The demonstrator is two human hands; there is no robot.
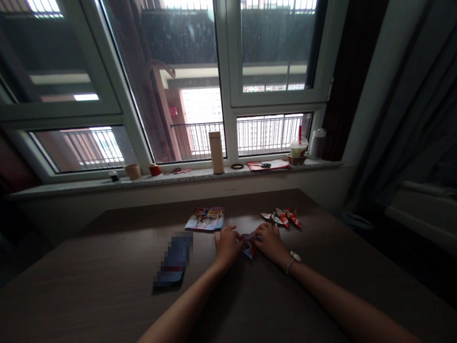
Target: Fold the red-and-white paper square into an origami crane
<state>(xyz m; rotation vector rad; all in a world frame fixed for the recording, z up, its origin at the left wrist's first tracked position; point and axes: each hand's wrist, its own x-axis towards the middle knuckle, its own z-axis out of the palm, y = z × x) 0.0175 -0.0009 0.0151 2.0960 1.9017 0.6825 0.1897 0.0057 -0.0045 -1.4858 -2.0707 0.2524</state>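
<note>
A small piece of folded printed paper (249,248) lies on the dark table between my hands, its pointed end toward me. My left hand (228,245) closes on its left side, thumb and fingers at the edge. From the right, my right hand (270,242) pinches the other side, with a bracelet on that wrist. The fingers hide the paper's upper part. Just beyond my right hand sit several folded paper pieces (283,216) in red and white with pointed tips. Past my left hand rests a stack of colourful printed sheets (205,218).
A phone-like dark object (173,262), pixelated, lies left of my left arm. Along the windowsill (193,178) stand a tan bottle (216,153), a paper cup (133,171), scissors (265,165) on red-edged papers, a drink cup with a red straw (298,146) and a grey flask (317,144).
</note>
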